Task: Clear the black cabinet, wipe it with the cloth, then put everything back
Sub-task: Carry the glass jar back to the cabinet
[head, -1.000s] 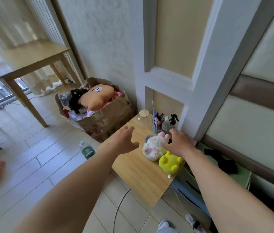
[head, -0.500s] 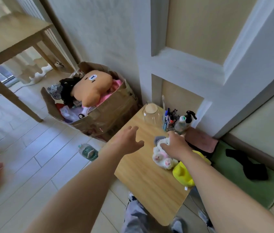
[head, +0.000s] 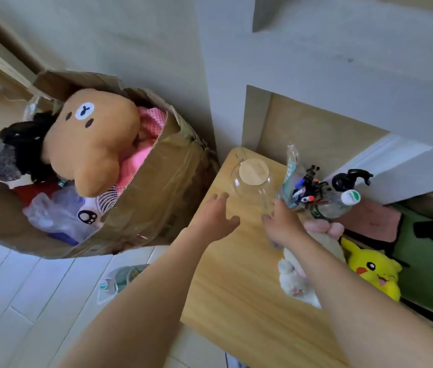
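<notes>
1. The person stands over a small cabinet with a wooden top (head: 236, 282), set against the white wall. Its black body is hardly visible from above.
2. The left hand (head: 216, 219) is over the far left part of the top, fingers spread and empty, just near the glass jar (head: 252, 181).
3. The right hand (head: 283, 224) is also open, fingers loosely spread, between the jar and the clear pen holder (head: 304, 189). I cannot tell if the fingertips touch the holder.
4. The glass jar stands upright at the far corner of the top, with a round light wooden lid.
5. To the right of the pen holder are a plastic bottle with a white and green cap (head: 342, 203) and a black pump dispenser (head: 349, 179), close together.
6. A white plush toy (head: 296, 280) lies on the right edge of the top, partly under the right forearm.
7. A yellow plush toy (head: 374, 269) lies just to the right of it, beside a green surface (head: 428, 266).
8. A reddish-pink cloth (head: 372, 219) lies beyond the yellow toy, near the wall.
9. On the floor to the left is a cardboard box (head: 154, 192), open, with a big brown plush bear (head: 93, 139) on top of other things.
</notes>
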A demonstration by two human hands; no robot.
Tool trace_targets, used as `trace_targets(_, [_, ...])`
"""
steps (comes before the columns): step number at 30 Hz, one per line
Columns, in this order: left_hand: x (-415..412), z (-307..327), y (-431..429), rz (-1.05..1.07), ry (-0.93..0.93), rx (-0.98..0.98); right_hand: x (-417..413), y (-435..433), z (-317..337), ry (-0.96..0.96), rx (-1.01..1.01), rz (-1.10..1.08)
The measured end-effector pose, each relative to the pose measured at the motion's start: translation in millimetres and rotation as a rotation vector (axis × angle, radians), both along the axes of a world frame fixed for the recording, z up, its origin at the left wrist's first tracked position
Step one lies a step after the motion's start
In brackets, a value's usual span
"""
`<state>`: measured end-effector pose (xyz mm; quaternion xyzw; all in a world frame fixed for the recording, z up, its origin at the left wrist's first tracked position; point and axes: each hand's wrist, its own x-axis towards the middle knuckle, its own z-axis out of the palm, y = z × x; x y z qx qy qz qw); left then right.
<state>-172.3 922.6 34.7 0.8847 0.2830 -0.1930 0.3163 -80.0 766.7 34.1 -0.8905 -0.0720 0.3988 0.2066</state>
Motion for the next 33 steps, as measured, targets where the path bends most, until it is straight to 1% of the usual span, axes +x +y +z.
trace_targets(9, [51, -57, 23, -0.026, -0.039, -0.092, 32, 34, -64, 0.057, -0.031, -0.085])
trace_targets(15, [65, -71, 24, -0.017, -0.055, -0.124, 39, 44, -82, 0.052, -0.022, -0.143])
trace_targets(19, [66, -76, 29, 0.039, -0.024, -0.144, 38, 44, -80, 0.046, -0.009, -0.115])
trace_targets(21, [67, -75, 30, 0.115, -0.028, -0.174, 36, 42, -73, 0.056, 0.013, -0.098])
trace_targets(25, [70, -60, 33, 0.453, -0.047, -0.351, 32, 34, -48, 0.099, 0.074, -0.050])
trace_targets(27, [69, -48, 34, 0.581, -0.079, -0.425, 31, 31, -31, 0.099, 0.101, -0.015])
trace_targets(31, [65, -13, 31, 0.784, -0.161, -0.575, 23, 23, 5, 0.097, 0.150, 0.033])
trace_targets(33, [60, 8, 30, 0.849, -0.196, -0.640, 15, 17, 24, 0.083, 0.183, 0.049])
